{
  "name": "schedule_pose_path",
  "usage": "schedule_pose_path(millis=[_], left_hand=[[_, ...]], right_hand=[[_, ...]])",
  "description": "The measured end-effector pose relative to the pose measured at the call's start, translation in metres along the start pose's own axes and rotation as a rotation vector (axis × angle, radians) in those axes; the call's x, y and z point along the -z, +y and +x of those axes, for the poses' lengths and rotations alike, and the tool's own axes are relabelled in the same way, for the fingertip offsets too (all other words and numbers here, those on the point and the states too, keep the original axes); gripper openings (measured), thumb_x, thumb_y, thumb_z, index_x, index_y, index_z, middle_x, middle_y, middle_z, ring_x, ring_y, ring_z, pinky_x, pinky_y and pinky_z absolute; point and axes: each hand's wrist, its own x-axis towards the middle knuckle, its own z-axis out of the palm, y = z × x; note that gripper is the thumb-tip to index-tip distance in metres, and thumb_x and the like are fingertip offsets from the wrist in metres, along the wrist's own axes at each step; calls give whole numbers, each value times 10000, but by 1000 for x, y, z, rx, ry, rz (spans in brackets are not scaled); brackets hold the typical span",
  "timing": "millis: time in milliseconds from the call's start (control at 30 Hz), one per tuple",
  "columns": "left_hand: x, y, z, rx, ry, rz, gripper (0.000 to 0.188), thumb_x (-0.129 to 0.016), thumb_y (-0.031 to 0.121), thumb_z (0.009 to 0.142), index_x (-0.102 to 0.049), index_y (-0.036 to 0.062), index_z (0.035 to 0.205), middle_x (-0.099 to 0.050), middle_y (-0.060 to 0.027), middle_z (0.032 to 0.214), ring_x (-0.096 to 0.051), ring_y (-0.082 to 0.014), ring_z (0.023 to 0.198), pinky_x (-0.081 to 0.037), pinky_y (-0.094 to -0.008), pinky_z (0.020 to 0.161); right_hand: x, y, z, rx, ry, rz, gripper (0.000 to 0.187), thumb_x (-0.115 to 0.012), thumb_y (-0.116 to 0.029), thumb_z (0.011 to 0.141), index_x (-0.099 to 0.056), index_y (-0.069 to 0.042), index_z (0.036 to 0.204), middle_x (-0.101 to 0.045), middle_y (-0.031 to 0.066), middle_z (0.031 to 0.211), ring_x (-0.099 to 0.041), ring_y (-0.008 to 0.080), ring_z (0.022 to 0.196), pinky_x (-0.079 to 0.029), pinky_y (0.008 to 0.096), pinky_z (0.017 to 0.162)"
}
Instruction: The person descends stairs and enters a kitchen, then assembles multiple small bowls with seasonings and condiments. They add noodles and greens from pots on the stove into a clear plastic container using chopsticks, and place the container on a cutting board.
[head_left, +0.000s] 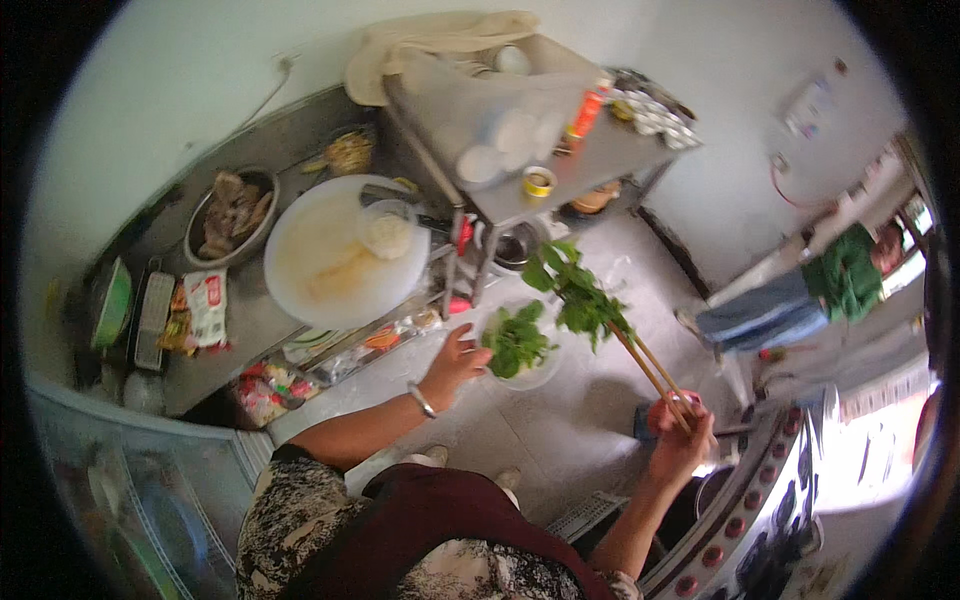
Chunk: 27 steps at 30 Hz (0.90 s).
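Observation:
My right hand [683, 438] is closed round a pair of long wooden chopsticks [648, 366]. Pinched at their far end is a bunch of leafy greens [580, 300], raised in the air to the right of a pale bowl [540, 378]. More green leaves [516, 340] lie inside that bowl. At the bowl's left rim is my left hand [456, 368], its thumb lapping over the edge and its fingers bent; it appears to hold the bowl up above the floor. A bracelet circles my left wrist.
A counter on the left carries a round white cutting board [300, 235], a metal bowl of meat [235, 215] and packets [206, 305]. Beyond stands a metal table [580, 190] with a plastic bin [450, 95]. A stove [730, 520] is at right; another person [845, 275] stands farther off.

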Motion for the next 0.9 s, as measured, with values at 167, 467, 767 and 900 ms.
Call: schedule_pose_path(millis=[167,467,767,900], left_hand=[[102,13,-24,-165,397,-146,702,-605,231,816,-203,93,1375,-498,-85,1083,-523,-208,1007,-470,-405,840],[180,25,-31,-445,832,-404,486,-535,241,872,-327,93,1285,-505,-57,1159,-518,-199,1048,-475,-425,825],[214,22,42,-562,910,-549,457,-590,228,843,-357,117,1220,-518,-15,1030,-536,-179,969,-488,-447,828],[226,19,65,-575,922,-537,352,-583,215,846,-423,132,1148,-516,5,966,-536,-162,899,-495,-439,822]], right_hand=[[-130,121,56,-265,-315,-73,270,-458,-226,926,-527,34,928,-623,193,814,-639,290,612,-548,355,595],[-274,344,86,-403,-829,-120,280,-474,-241,934,-533,32,933,-634,175,786,-652,258,626,-563,326,572],[-254,398,99,-680,-815,-79,283,-448,-254,943,-517,19,976,-630,179,860,-656,259,693,-552,329,595],[-264,382,110,-708,-895,-72,296,-439,-269,945,-508,15,993,-621,180,891,-652,251,704,-549,327,603]])
